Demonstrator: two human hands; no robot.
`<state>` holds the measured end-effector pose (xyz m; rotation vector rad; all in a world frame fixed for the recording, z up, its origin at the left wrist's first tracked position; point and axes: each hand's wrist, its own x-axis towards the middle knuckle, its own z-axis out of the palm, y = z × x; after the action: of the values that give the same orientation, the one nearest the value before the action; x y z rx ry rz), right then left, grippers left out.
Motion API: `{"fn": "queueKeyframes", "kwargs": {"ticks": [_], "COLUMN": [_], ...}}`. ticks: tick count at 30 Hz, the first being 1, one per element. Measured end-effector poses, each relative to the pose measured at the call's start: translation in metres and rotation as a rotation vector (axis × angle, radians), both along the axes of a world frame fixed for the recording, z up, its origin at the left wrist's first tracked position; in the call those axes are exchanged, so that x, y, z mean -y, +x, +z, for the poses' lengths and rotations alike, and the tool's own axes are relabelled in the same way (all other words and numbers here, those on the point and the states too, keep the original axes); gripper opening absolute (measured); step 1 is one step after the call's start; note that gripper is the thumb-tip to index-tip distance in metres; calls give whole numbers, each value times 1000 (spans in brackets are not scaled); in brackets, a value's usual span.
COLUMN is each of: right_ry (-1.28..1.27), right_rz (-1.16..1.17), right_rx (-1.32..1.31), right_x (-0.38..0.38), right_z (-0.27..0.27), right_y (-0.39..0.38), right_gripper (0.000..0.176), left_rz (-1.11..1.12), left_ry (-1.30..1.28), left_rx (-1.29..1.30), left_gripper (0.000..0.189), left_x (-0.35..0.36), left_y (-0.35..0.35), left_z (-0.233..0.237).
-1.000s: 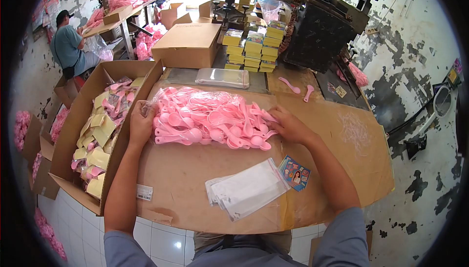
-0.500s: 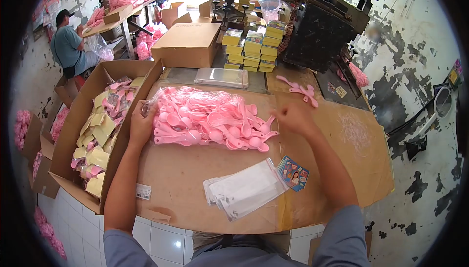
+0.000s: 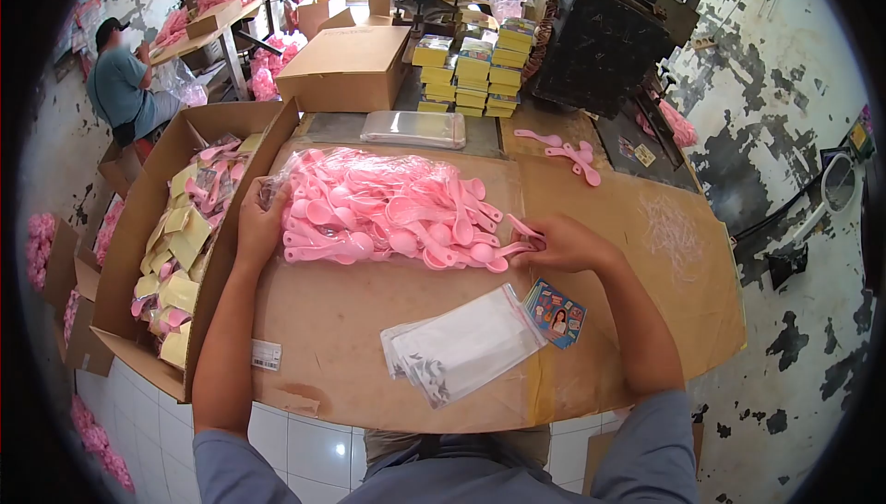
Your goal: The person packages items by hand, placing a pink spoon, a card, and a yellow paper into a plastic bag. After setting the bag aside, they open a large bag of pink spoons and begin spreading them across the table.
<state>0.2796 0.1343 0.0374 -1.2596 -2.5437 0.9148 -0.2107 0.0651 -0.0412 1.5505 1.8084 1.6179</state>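
A clear plastic bag full of pink plastic spoons [image 3: 378, 213] lies on the cardboard-covered table, its right end open with spoons sticking out. My left hand [image 3: 261, 211] is closed on the bag's left end, fingers partly hidden by it. At the mouth, my right hand [image 3: 574, 244] pinches pink spoons [image 3: 523, 227] by their ends. Below that hand rest a pile of clear flat sleeves [image 3: 471, 342] and a small stack of blue printed cards [image 3: 558, 313]. Several loose pink spoons [image 3: 581, 164] lie beyond my right hand.
On the left stands an open carton [image 3: 208, 319] holding packed spoons with yellowish cards. At the back are a closed carton [image 3: 346, 66], stacked card bundles [image 3: 472, 75], a pack of clear sleeves [image 3: 413, 128] and a black machine [image 3: 600, 66]. A person [image 3: 129, 89] sits at another table.
My right hand has come down and taken hold of spoons at the bag's mouth. My left hand still holds the bag's left end. The view has shifted slightly.
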Motion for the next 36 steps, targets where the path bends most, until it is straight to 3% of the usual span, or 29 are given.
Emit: {"fn": "queueKeyframes", "kwargs": {"ticks": [4,7,10,13,17,20,23,32,36], "right_ry": [41,99,703,763,488,264,291,265,436], "right_rz": [102,-96,-362,-245,28,100,157,-28,-180], "right_rx": [107,215,245,135,-243,-156,-122,160,310], "right_x": [-19,-53,-62,-71,-62,-57,-65,-54,-78], "right_z": [5,16,5,-19,-43,-30,-33,22,31], "right_y": [42,74,63,29,-41,-63,-59,-10,38], "right_gripper": [27,37,48,49,47,42,37,29,32], "left_rz": [-21,-23,-21,-23,-16,-34,-34,-45,-46], "left_ry": [-9,-16,-11,-8,-21,-21,-26,-18,-31], "left_rx": [36,37,41,51,60,77,91,91,85], "left_gripper": [33,34,33,33,32,31,31,30,30], "left_x": [-1,-1,1,0,-1,0,0,2,1], "left_y": [-1,-1,1,1,2,1,2,7,3], "left_z": [-1,-1,1,-1,1,0,2,8,4]}}
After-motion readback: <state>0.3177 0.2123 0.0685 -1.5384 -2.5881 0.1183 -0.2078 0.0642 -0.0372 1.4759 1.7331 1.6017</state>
